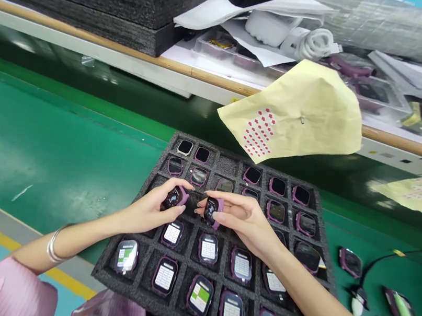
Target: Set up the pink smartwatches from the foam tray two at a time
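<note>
Smartwatches are grasped, one in the left hand, another in the right hand, both over the black foam tray; pinching each purple case by its edges should keep the lit screens unsmudged.

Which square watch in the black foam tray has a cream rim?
The black-screened watch in the far left corner of the black foam tray; other watches with distinct rims show purple.

Head-worn, the camera looks forward and down, close above the bare left hand and bare right hand. The black foam compartment tray spreads toward six o'clock; the wood-edged white shelf lies farther, at twelve.
</note>
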A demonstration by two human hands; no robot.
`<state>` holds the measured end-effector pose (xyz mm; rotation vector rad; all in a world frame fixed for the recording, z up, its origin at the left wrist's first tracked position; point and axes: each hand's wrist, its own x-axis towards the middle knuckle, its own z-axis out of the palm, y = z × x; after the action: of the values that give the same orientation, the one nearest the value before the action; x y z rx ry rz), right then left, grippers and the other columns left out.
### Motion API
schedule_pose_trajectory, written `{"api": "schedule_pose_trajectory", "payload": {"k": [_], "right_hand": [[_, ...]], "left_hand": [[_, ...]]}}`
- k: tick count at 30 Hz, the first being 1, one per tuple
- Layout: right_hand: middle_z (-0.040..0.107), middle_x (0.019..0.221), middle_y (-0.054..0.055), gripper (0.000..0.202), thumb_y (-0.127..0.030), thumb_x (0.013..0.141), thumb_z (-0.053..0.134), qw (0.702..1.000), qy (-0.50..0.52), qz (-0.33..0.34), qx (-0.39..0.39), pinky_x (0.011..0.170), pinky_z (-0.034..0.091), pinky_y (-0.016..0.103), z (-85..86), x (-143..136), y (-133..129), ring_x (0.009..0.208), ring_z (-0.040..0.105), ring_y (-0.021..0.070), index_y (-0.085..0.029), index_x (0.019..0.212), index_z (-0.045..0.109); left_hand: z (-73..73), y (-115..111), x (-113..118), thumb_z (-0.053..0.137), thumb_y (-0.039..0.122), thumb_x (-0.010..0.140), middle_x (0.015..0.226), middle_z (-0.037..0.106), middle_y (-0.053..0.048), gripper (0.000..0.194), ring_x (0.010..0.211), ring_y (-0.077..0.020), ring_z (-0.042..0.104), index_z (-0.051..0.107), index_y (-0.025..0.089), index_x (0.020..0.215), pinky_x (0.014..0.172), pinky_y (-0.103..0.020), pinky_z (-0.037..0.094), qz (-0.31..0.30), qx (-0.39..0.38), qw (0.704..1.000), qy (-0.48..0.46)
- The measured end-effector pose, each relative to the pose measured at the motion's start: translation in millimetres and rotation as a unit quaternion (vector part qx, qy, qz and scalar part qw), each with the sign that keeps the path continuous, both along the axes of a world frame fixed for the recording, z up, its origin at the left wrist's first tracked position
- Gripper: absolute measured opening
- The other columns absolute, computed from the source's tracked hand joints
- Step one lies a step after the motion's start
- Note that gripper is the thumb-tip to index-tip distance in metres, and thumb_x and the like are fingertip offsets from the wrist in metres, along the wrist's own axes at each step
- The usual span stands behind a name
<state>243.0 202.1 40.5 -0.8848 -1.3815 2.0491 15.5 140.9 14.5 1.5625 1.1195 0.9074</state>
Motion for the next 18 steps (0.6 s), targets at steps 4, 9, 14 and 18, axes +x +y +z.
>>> {"api": "schedule_pose_trajectory", "payload": {"k": [4,9,14,18], "right_hand": [[0.073,0.099,0.011,0.039,-0.026,0.072,0.08,1.0,-0.008,-0.001,-0.002,0.082,0.056,0.038,-0.6,0,0,0.092,0.071,0.0277,-0.019,0.109,0.07],[0.073,0.099,0.009,0.04,-0.025,0.07,0.081,1.0,-0.02,0.005,-0.001,0.08,0.057,0.036,-2.5,1,0,0.093,0.07,0.0277,-0.019,0.109,0.07],[0.073,0.099,0.01,0.039,-0.023,0.071,0.08,1.0,-0.013,0.021,0.003,0.078,0.057,0.036,1.0,2,0,0.093,0.071,0.0276,-0.019,0.109,0.07],[0.073,0.099,0.01,0.037,-0.021,0.072,0.08,1.0,0.006,0.021,0.007,0.079,0.057,0.035,7.7,5,-2,0.092,0.071,0.0267,-0.02,0.107,0.071]], "left_hand": [[-0.8,1,-1,0.053,0.021,0.089,0.112,0.053,-0.004,0.037,0.098,-0.0183,0.051,0.044,0.024,0.125,0.087,-0.029,0.042,0.01,0.016,1.0,0.002],[0.6,3,-1,0.052,0.02,0.088,0.111,0.053,-0.005,0.034,0.099,-0.0194,0.051,0.045,0.023,0.122,0.087,-0.03,0.042,0.013,0.014,1.0,0.003],[2.9,0,-1,0.054,0.024,0.088,0.109,0.053,-0.005,0.036,0.096,-0.0192,0.051,0.046,0.023,0.123,0.085,-0.029,0.042,0.029,0.033,0.999,-0.008],[6.0,-4,-2,0.055,0.019,0.088,0.101,0.053,-0.003,0.035,0.089,-0.0167,0.051,0.047,0.025,0.121,0.079,-0.026,0.043,0.021,0.057,0.998,-0.009]]}}
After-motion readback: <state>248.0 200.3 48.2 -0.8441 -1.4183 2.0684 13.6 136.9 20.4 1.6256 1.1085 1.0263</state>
